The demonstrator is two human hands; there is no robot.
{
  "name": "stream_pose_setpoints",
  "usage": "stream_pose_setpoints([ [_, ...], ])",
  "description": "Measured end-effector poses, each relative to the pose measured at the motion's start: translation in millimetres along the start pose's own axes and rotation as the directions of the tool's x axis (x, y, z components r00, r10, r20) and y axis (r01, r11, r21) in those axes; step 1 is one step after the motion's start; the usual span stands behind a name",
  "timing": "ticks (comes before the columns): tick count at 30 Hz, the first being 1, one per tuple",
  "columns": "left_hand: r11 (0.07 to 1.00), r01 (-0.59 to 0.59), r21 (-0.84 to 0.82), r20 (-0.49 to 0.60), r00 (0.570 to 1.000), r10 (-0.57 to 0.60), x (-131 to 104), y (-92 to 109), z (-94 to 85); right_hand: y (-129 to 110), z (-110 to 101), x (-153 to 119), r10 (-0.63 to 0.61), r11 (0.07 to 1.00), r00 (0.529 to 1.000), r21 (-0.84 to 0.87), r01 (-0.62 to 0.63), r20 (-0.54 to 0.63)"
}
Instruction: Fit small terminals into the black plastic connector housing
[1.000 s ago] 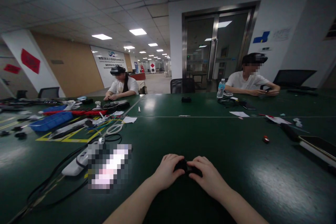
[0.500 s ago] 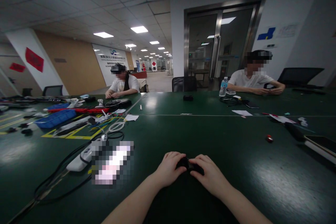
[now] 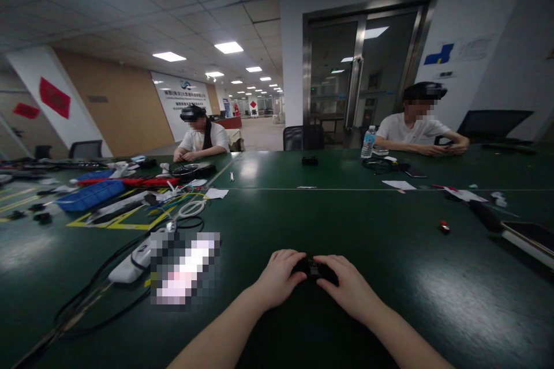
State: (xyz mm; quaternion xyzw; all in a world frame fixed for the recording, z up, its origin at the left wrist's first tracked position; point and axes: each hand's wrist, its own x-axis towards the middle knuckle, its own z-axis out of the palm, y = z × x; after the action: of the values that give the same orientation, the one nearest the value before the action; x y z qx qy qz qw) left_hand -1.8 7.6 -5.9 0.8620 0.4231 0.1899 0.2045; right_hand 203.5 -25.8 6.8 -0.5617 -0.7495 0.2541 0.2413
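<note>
- Left hand (image 3: pixel 279 277): curled around the left end of a small black device (image 3: pixel 313 268), thumb on the near side, fingers over the far side.
- Right hand (image 3: pixel 350 283): curled around the right end of the same device in a matching grip.
- Device: located between the hands at the near middle of the table (image 3: pixel 259 225); its center section is exposed and its ends are covered. Whether it touches the table cannot be determined.
- Left of the hands: a blurred-out bright panel (image 3: pixel 186 268); just beside it, a white power strip (image 3: pixel 123 271) with black cables.
- Beyond the strip: a coiled white cable (image 3: pixel 193 208), a sheet of paper (image 3: pixel 216 194) and a blue tray (image 3: pixel 90 198).
- Right of the hands: a small red object (image 3: pixel 444 227), well apart from them.
- Far side, center: a black box (image 3: pixel 310 161).
- Far side, right: a water bottle (image 3: pixel 369 144), upright, near a seated person (image 3: pixel 411 128) in a white shirt.
- Far side, left: a second person (image 3: pixel 194 141), seated, forearms at the table edge.
</note>
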Motion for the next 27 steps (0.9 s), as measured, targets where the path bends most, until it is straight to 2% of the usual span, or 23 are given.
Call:
stream_pose_setpoints([
  [3, 1.000, 0.007, 0.001, -0.005, 1.000, -0.007, -0.2, 0.6, -0.7, -1.7, -1.8, -1.1, 0.011, 1.000, 1.000, 0.003, -0.011, 0.009],
  [8, 1.000, 0.012, -0.011, 0.004, 1.000, -0.012, -0.6, 0.8, -1.6, -3.3, -2.6, -0.5, -0.046, 0.999, 0.999, 0.001, 0.046, -0.006],
  [15, 1.000, 0.017, -0.024, 0.004, 1.000, -0.017, -1.1, 0.5, -1.8, -3.0, 0.6, 1.7, -0.008, 1.000, 1.000, 0.016, 0.008, 0.003],
  [27, 1.000, 0.001, -0.011, -0.009, 1.000, -0.002, -2.6, 0.7, -1.2, -2.0, 3.1, 1.4, -0.049, 0.999, 0.998, -0.012, 0.048, -0.025],
])
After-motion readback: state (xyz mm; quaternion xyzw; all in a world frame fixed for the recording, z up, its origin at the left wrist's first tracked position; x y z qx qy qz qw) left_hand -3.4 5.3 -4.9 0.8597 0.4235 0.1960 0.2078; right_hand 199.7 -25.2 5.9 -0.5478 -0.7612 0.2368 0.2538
